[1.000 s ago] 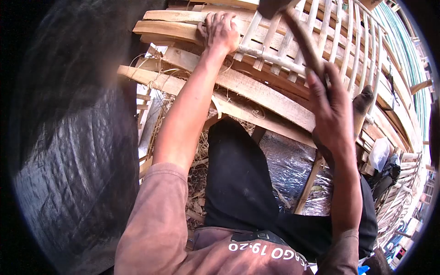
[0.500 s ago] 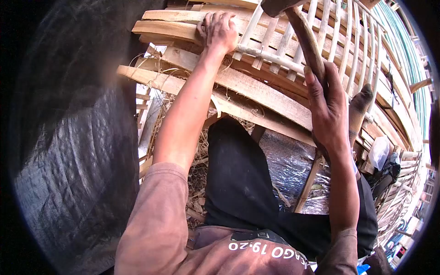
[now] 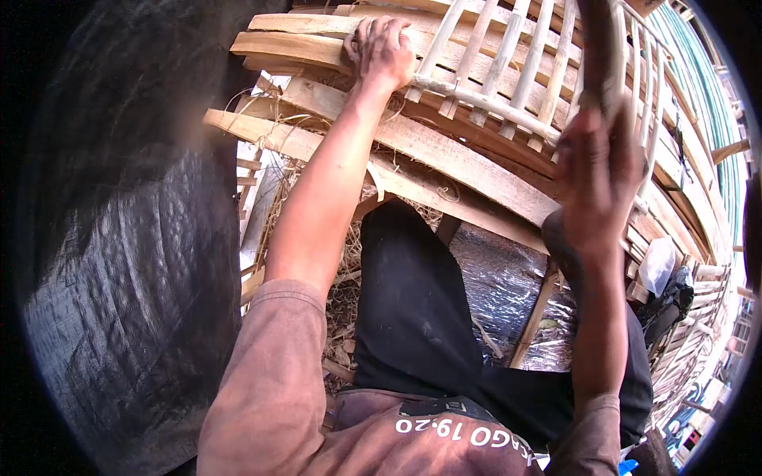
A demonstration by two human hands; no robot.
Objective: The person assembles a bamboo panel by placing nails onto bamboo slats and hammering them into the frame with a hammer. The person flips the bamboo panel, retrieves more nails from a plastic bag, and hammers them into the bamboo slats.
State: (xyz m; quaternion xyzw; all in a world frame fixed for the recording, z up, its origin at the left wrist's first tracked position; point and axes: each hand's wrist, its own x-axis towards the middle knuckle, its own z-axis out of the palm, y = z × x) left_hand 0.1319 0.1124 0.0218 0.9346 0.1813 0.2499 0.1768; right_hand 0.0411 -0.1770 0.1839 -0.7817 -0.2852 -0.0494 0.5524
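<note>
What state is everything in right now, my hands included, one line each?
Planks: stacked, ends uneven
Frame: slatted, lying across the planks
Left hand: resting on the planks, fingers slightly bent
Handle: held, upper end out of view
Right hand: closed around the handle, blurred
Black sheet: wrinkled, shiny in patches
Foil: crinkled, partly covered by your leg

At the frame's top centre, the left hand (image 3: 379,51) rests on pale wooden planks (image 3: 294,49) beside a pale slatted wooden frame (image 3: 527,71). At upper right, the right hand (image 3: 597,178) keeps its grip around a blurred dark-brown handle (image 3: 600,63). A wrinkled black sheet (image 3: 135,262) covers the left.
</note>
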